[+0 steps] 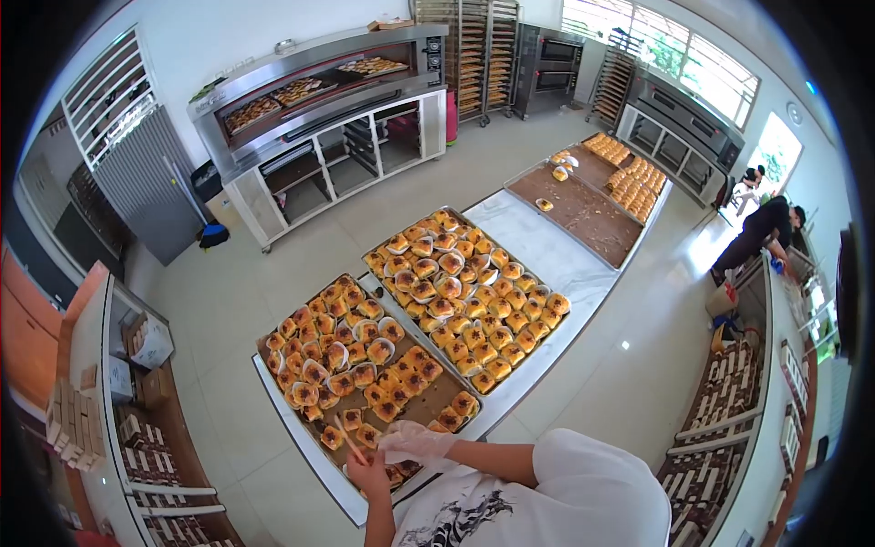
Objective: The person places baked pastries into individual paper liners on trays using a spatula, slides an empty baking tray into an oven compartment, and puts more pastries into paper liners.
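My left hand point(367, 474) is closed around a thin light-brown stick point(350, 439), which points up and away over the near tray. Beside it, almost touching, is my right hand point(415, 442) in a clear plastic glove; its fingers are blurred, and I cannot make out whether they hold anything. Both hands are over the front edge of a baking tray point(428, 333) of golden buns with dark topping point(390, 387). Some buns sit in white paper cups, others stand in bare blocks. A few buns point(406, 469) show below my hands, partly covered by them.
A second full tray of buns point(474, 301) adjoins on the white table point(538, 246). Farther along lies a brown tray point(583, 214) with a few buns. A deck oven point(319, 91) stands left, wheeled racks point(469, 59) behind, shelves of boxes point(720, 392) right. Another person point(766, 232) bends at the right counter.
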Demonstrator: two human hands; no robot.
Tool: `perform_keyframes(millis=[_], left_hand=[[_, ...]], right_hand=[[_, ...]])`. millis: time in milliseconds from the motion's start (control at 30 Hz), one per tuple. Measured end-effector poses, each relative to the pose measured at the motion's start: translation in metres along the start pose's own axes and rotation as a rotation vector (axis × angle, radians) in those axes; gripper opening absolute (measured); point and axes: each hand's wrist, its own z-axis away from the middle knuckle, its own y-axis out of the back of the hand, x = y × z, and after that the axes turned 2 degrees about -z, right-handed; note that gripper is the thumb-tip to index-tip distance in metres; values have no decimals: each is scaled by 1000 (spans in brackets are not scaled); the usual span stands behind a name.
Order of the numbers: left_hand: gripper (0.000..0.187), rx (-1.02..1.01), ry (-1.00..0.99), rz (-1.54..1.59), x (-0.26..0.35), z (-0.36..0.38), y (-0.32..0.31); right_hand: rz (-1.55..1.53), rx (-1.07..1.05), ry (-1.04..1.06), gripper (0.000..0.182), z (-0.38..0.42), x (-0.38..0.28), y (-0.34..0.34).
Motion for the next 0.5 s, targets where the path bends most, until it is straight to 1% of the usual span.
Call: perform_keyframes(millis=[33, 100, 133, 200, 233, 267, 300, 333, 400, 433, 500], left_hand=[[33, -21, -4, 24, -4, -2, 4], [37, -68, -3, 68, -8, -2, 9], [38, -99, 27, 26, -8, -1, 10], [40, -141, 89, -58, -6, 2, 15], [41, -174, 93, -93, -17, -1, 18], [43, -201, 101, -127, -36, -5, 22], [44, -225, 110, -158, -39, -5, 25], [44, -181, 136, -137, -42, -5, 28], [44, -100, 188, -95, -39, -4, 30], [42, -109, 174, -71, -34, -4, 31], [39, -110, 160, -27, -26, -1, 38]], right_hand=[[279, -45, 61, 45, -3, 4, 8], [343, -179, 31, 48, -5, 6, 17], [376, -252, 16, 49, -4, 5, 20], [397, -165, 69, 46, -5, 11, 13], [410, -134, 99, 45, -5, 9, 9], [413, -147, 103, 45, -4, 7, 5], [419, -163, 109, 45, 1, -5, 3], [426, -177, 116, 45, 2, -13, 2], [474, -163, 216, 41, -3, -4, -7], [494, -158, 264, 39, -6, 2, -12], [733, -164, 440, 35, -19, 14, -10]])
